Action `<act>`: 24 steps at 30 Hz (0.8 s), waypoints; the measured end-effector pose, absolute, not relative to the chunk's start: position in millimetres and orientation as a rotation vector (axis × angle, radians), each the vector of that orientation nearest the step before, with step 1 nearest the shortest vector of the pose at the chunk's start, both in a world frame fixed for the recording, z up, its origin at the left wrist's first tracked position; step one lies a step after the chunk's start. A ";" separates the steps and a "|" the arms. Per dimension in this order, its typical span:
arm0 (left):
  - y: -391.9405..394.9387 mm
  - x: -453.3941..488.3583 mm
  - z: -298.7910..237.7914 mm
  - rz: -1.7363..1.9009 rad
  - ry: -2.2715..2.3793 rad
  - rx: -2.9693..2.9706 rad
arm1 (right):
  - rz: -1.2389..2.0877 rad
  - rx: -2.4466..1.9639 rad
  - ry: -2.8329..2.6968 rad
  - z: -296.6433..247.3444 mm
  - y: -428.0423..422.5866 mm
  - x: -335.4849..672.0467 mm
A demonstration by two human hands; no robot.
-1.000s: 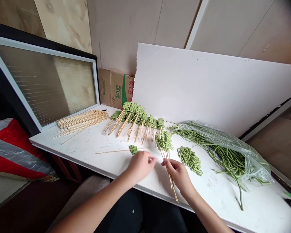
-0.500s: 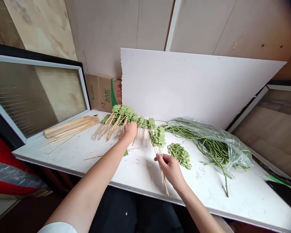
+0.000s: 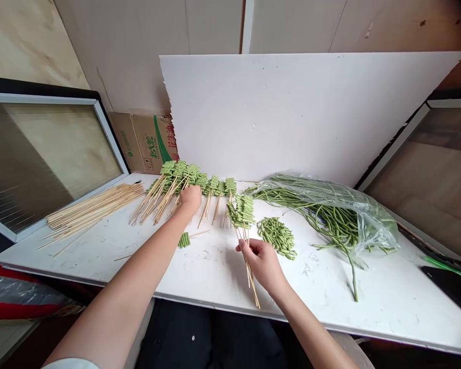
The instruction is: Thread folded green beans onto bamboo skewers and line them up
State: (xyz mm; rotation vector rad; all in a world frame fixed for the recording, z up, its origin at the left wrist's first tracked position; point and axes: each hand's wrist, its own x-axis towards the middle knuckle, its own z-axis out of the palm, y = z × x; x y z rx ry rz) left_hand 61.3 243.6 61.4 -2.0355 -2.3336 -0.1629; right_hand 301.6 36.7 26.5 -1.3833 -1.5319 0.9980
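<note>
My right hand (image 3: 260, 262) is closed around a small bunch of bamboo skewers (image 3: 243, 214) threaded with cut green bean pieces, their heads fanned out above my fingers. My left hand (image 3: 190, 198) reaches far forward and rests, fingers curled, on the row of finished bean skewers (image 3: 176, 180) at the back of the white board (image 3: 215, 277). Whether it grips one I cannot make out. A single skewer with a few bean pieces (image 3: 183, 240) lies under my left forearm. A heap of cut bean pieces (image 3: 278, 237) lies just right of my right hand.
A pile of bare skewers (image 3: 92, 209) lies at the left. A clear plastic bag of long beans (image 3: 330, 212) is at the right. A white panel (image 3: 292, 113) leans against the wall, with a cardboard box (image 3: 146, 142) and a framed glass door (image 3: 42, 154) at the left.
My left hand left the single skewer near the front and reached forward to the row of finished skewers. My right hand kept its bunch. The camera view shifted rightward.
</note>
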 end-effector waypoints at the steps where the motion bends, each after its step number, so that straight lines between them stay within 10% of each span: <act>1: 245.6 59.4 59.7 -0.160 -2.340 -2.005 | 1.001 -1.382 -1.527 26.3 37.0 302.3; 24: 246.2 13.3 131.1 -0.304 -2.455 -1.825 | 0.973 -1.453 -1.536 19.4 45.9 311.1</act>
